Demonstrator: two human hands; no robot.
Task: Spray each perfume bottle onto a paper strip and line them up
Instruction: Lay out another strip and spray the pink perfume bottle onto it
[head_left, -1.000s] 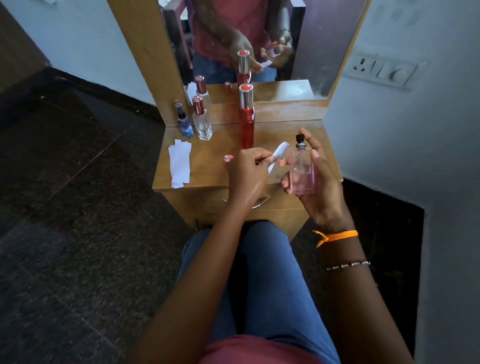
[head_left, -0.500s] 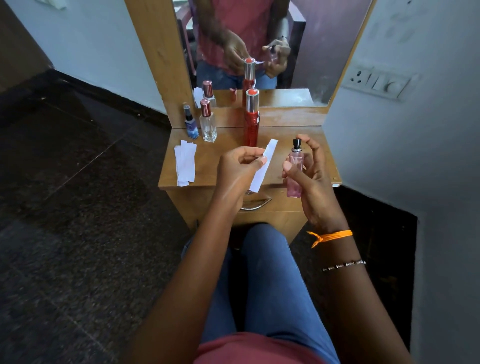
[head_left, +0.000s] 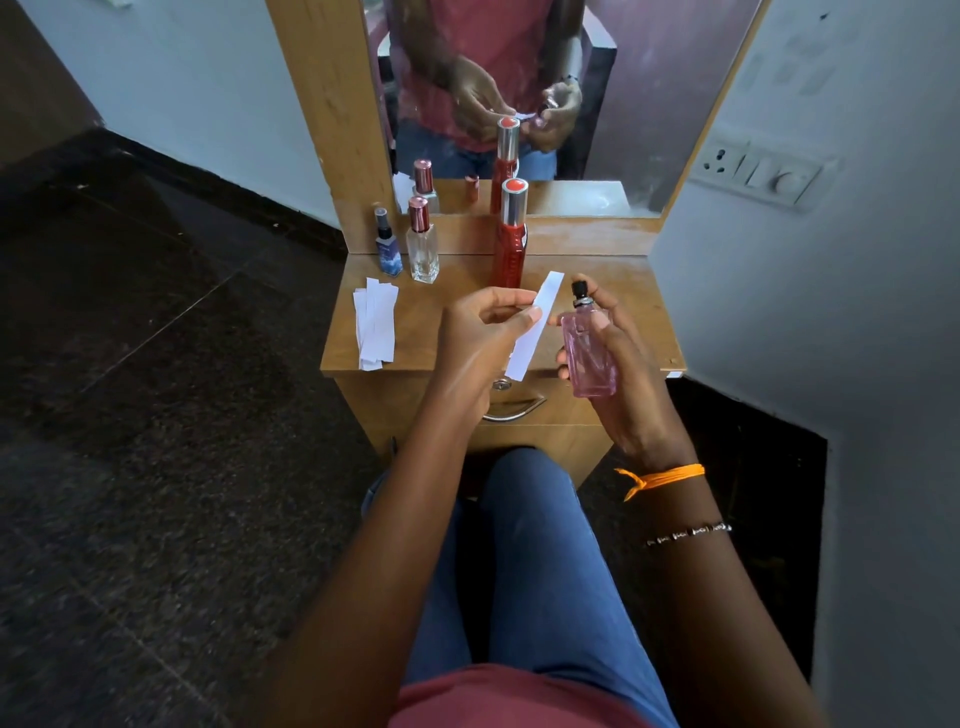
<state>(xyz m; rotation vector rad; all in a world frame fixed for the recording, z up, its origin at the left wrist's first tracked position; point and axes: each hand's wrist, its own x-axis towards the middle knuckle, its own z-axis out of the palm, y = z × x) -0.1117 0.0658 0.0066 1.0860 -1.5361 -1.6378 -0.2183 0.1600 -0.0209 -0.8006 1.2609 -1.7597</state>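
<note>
Strips of white paper (head_left: 375, 325) lie in a loose, overlapping pile on the wooden tabletop (head_left: 631, 291), well to the left of both grips. Beyond the pile stand a small blue glass spray bottle with a dark nozzle (head_left: 388, 244) and, just beside it, a clear square glass bottle with a rose-metal cap (head_left: 422, 241). Further right, a tall red cylindrical bottle with a silver collar and coral top (head_left: 510, 234) rises directly beyond the left hand (head_left: 480, 343), whose grip is a light pinch: thumb and forefinger closed on a single flat white paper strip (head_left: 537, 322) near its middle, the other fingers curled loosely. That strip slants up to the right, its upper end close beside the nozzle held in the other grip. The right hand (head_left: 621, 374) is wrapped around a pink, flat-sided translucent glass perfume bottle (head_left: 589, 356), fingers behind it and the thumb on its near left edge, the bottle upright above the tabletop's front edge. Its black spray nozzle (head_left: 579, 291) sits bare on a silver neck, with the forefinger arched up behind it. An orange thread band (head_left: 662, 477) and a beaded metal bracelet (head_left: 688, 532) circle that wrist.
</note>
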